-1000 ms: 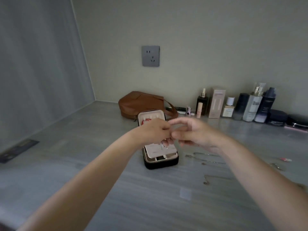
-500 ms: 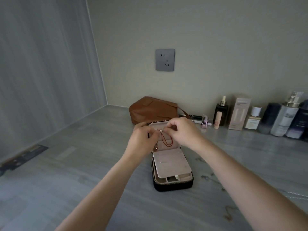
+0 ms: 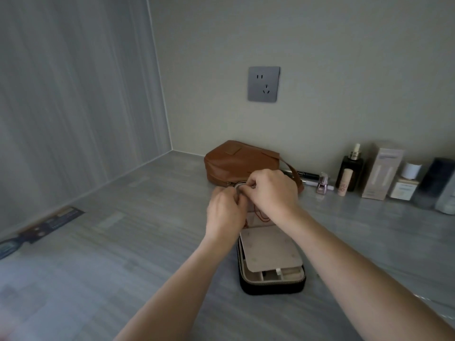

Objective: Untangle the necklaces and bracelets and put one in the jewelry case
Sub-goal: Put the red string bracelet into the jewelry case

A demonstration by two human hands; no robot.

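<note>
A black zip jewelry case (image 3: pixel 272 284) lies open on the grey counter, its beige flap (image 3: pixel 269 249) laid over the lower compartments. My left hand (image 3: pixel 225 212) and my right hand (image 3: pixel 273 194) meet over the raised lid at the case's far end. Both pinch a thin silver chain (image 3: pixel 243 188) against the top of the lid. A red cord (image 3: pixel 262 216) hangs in the lid below my right hand. Most of the chain is hidden by my fingers.
A brown leather pouch (image 3: pixel 236 161) lies just behind the case. Cosmetic bottles and boxes (image 3: pixel 381 173) line the back wall to the right. A grey wall socket (image 3: pixel 264 84) is above. A dark strip (image 3: pixel 41 225) lies at the far left of the counter.
The view has closed in and shifted left. My hands moved from above the case's middle up to the top of its lid, carrying the silver chain there.
</note>
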